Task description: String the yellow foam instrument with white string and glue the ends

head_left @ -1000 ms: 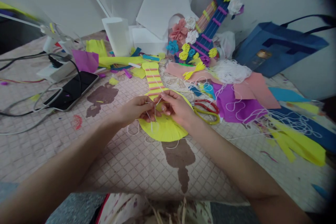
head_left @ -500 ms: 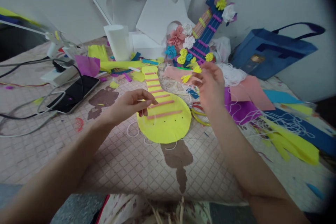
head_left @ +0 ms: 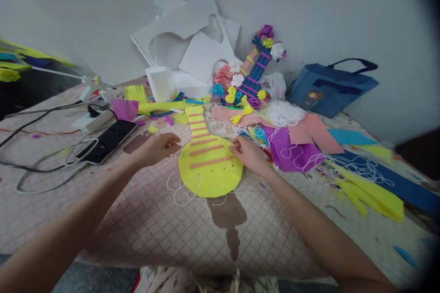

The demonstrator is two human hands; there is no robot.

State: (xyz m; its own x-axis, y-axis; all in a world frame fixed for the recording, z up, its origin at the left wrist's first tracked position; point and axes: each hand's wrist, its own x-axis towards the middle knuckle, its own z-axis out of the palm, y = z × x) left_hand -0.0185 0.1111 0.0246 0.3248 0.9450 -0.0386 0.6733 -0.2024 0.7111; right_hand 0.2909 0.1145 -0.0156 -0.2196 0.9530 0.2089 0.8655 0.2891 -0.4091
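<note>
A yellow guitar-shaped cutout (head_left: 213, 183) lies on the table, with pink strips across its neck and body and a row of small dark dots below them. My left hand (head_left: 161, 147) is just left of its body, fingers curled towards the thumb; whatever they hold is too small to make out. At the body's upper right edge, my right hand (head_left: 250, 152) has its thumb and fingertips pinched together over the yellow surface. Any thread between them cannot be made out. Loops of white string (head_left: 176, 194) lie by the cutout's lower left edge.
A decorated blue toy guitar (head_left: 256, 73) leans at the back beside white board offcuts (head_left: 202, 57). To the right are tangled white string (head_left: 285, 113), purple sheet (head_left: 292, 151) and a blue bag (head_left: 332, 89). A phone (head_left: 108, 142) and cables lie left.
My right hand has come down and left from above the scraps to the cutout's edge. My left hand has moved left, off the cutout. The camera view has shifted.
</note>
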